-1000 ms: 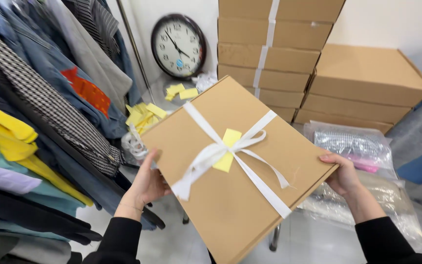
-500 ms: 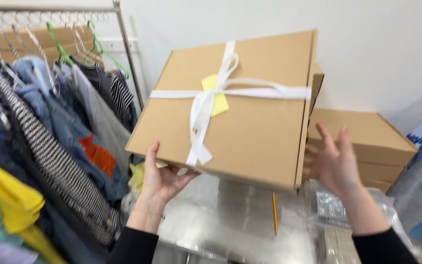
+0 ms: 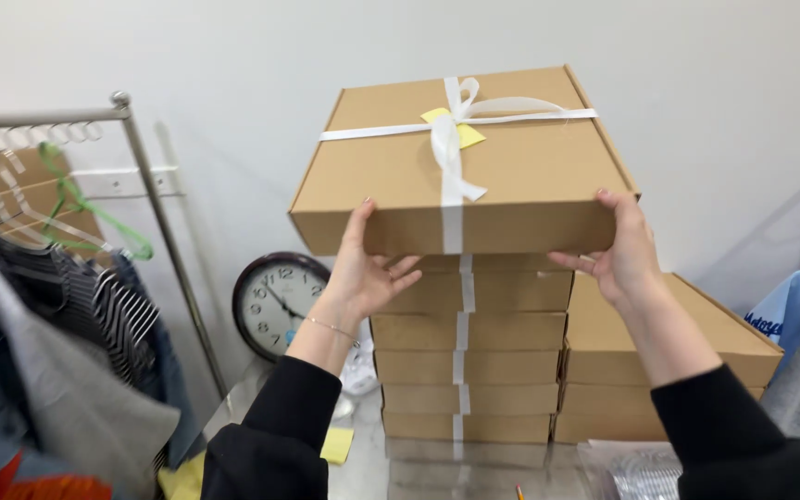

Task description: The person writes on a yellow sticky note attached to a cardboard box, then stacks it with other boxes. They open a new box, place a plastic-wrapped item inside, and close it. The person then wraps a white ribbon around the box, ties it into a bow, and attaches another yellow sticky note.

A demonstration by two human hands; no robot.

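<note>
A flat brown cardboard box [image 3: 511, 167] tied with a white ribbon and carrying a yellow note sits on top of a tall stack of like boxes [image 3: 469, 361] against the white wall. My left hand [image 3: 363, 273] presses the box's front left side, thumb up on its face. My right hand [image 3: 618, 250] grips the front right corner. Both arms wear black sleeves.
A shorter stack of brown boxes [image 3: 687, 370] stands right of the tall one. A round wall clock [image 3: 280, 301] leans against the wall at lower left. A metal clothes rack [image 3: 141, 176] with hung garments fills the left. Yellow notes lie on the metal table [image 3: 372, 463].
I have lifted the ribboned box from waist height up and forward onto the top of the tall stack. My view has risen from the table to the wall.
</note>
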